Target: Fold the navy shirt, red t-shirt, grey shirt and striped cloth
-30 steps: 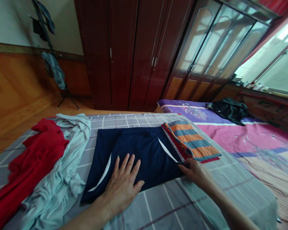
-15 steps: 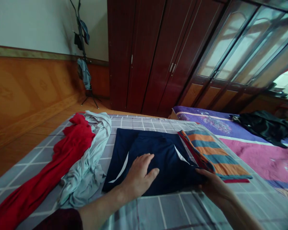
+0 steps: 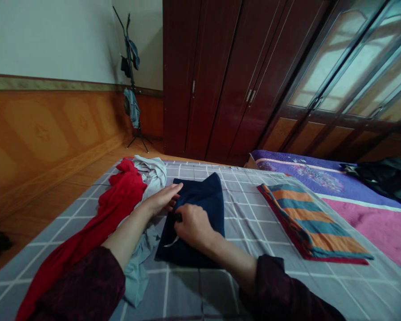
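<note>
A navy garment (image 3: 207, 200) with a bit of white trim lies folded over into a narrower shape on the grey checked bed cover (image 3: 243, 223). My right hand (image 3: 194, 224) is closed at its left part, with a bunch of the dark cloth pinched in the fingers. Just beyond it, my left hand (image 3: 163, 199) reaches over the garment's left edge, fingers extended and a little apart. To the left lie a crumpled red garment (image 3: 127, 189) and a pale grey garment (image 3: 153, 171), partly behind my left forearm.
Folded striped orange and teal clothing (image 3: 314, 214) lies over a red piece on the right. Beyond are a purple and pink bed (image 3: 357, 214) with a black garment (image 3: 387, 180), a dark red wardrobe (image 3: 220, 80) and a coat stand (image 3: 130, 67).
The navy garment's right side has been brought over to the left, making it narrower. My right hand has moved left with it; my left hand has shifted to its left edge. The view has turned slightly.
</note>
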A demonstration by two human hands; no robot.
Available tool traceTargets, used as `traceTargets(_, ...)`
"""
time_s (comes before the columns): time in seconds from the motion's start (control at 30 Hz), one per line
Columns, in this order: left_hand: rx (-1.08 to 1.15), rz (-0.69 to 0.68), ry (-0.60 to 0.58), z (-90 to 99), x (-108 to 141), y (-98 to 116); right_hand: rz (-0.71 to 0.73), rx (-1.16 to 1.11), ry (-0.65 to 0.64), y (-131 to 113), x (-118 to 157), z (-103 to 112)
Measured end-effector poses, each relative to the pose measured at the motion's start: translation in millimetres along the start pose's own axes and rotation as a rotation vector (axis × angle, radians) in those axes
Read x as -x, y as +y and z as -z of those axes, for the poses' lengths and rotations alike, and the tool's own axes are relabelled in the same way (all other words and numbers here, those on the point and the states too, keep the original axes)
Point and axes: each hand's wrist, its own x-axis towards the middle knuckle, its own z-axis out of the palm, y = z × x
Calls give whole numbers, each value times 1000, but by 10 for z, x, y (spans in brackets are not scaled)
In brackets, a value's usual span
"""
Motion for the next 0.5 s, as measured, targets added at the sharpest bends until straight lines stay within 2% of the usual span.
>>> traceTargets(0.1, -28, -31, 34, 45, -55, -114, 98, 125, -66, -177, 91, -291)
traceTargets(0.17, -28, -42, 17, 43, -57, -144, 145, 140, -55, -174, 148, -363)
traceTargets(0.3, -63, -37, -75, 45, -60, -144, 199, 158, -74, -109, 202, -326)
traceTargets(0.5, -106, -57, -29, 27, -148, -210, 219, 115, -73, -23, 275, -223)
